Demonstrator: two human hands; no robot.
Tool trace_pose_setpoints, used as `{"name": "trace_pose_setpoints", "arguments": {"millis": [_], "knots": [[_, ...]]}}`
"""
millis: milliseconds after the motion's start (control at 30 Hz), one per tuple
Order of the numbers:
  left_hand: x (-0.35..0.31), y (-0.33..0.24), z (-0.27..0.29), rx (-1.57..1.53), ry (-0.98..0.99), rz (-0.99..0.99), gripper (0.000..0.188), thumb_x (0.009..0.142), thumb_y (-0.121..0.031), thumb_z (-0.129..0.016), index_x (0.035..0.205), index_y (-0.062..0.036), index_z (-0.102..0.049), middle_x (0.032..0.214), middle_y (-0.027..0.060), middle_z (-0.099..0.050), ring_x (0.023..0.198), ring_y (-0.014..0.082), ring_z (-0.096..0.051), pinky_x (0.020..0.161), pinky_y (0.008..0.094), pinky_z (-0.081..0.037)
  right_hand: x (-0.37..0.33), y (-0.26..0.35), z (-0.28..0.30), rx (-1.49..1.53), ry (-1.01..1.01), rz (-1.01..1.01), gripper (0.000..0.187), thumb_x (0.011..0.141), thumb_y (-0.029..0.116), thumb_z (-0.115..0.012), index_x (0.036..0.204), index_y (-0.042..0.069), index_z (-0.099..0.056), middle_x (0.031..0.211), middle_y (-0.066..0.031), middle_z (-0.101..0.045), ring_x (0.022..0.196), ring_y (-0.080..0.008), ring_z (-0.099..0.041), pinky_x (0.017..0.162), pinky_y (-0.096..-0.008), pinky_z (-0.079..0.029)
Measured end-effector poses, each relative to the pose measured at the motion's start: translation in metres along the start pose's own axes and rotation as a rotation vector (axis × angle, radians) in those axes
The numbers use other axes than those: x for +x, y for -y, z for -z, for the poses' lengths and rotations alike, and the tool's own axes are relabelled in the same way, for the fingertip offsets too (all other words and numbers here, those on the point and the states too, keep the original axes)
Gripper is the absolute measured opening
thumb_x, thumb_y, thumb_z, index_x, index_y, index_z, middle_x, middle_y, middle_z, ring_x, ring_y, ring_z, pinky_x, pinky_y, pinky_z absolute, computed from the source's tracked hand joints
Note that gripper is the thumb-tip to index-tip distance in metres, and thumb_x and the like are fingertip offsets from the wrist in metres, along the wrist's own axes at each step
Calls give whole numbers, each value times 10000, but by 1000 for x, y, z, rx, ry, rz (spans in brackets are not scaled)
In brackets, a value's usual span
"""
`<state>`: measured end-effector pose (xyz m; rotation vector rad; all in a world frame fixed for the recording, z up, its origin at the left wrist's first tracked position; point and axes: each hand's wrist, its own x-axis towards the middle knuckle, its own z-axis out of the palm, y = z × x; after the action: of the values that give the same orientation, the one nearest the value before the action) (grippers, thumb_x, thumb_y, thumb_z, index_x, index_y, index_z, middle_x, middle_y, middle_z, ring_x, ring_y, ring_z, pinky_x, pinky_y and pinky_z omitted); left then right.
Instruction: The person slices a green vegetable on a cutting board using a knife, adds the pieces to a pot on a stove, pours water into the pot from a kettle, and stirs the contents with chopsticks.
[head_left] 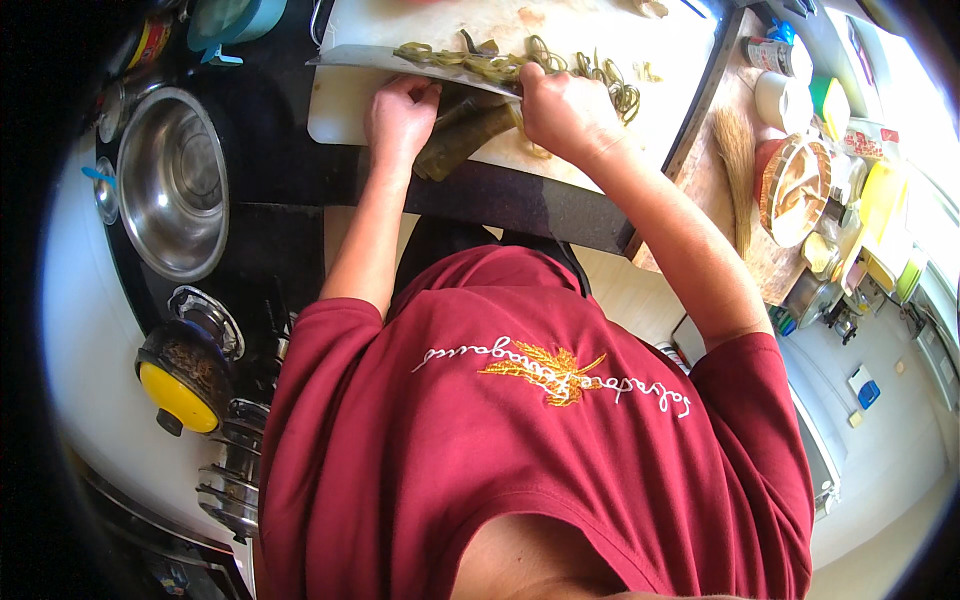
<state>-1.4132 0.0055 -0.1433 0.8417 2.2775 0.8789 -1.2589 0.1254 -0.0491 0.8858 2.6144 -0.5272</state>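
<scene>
A knife with a long, broad blade [400,62] lies across the near part of the white cutting board [340,118]. My right hand [567,112] is closed around its handle, which the fingers hide. On the near side of the blade my left hand [398,118] has its fingers curled together at the edge of a dark green kelp sheet [468,140]; the blade partly covers the fingertips. The kelp's near end hangs over the board's edge. Cut kelp strips [610,88] lie beyond the blade and past my right hand, some in loose curls.
A steel basin [175,185] stands on the dark counter at left, with a yellow-lidded black pot [180,390] nearer me. To the right, a wooden surface [690,180] holds a straw brush [735,170], a round basket [795,190], a tape-like white roll [782,100] and several containers.
</scene>
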Motion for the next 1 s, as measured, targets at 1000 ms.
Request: {"name": "trace_pose_setpoints", "arguments": {"millis": [1000], "knots": [[-44,-25,-43,407,-37,-603,660,732,-390,-669,1251,-43,-452,1340,126,-380,1270,271,-325,1030,459,-245,23,8,19,-84,190,-124,232,725,177,-603,888,17,-646,885,-173,-665,837,-279,-662,746,-367,-524]]}}
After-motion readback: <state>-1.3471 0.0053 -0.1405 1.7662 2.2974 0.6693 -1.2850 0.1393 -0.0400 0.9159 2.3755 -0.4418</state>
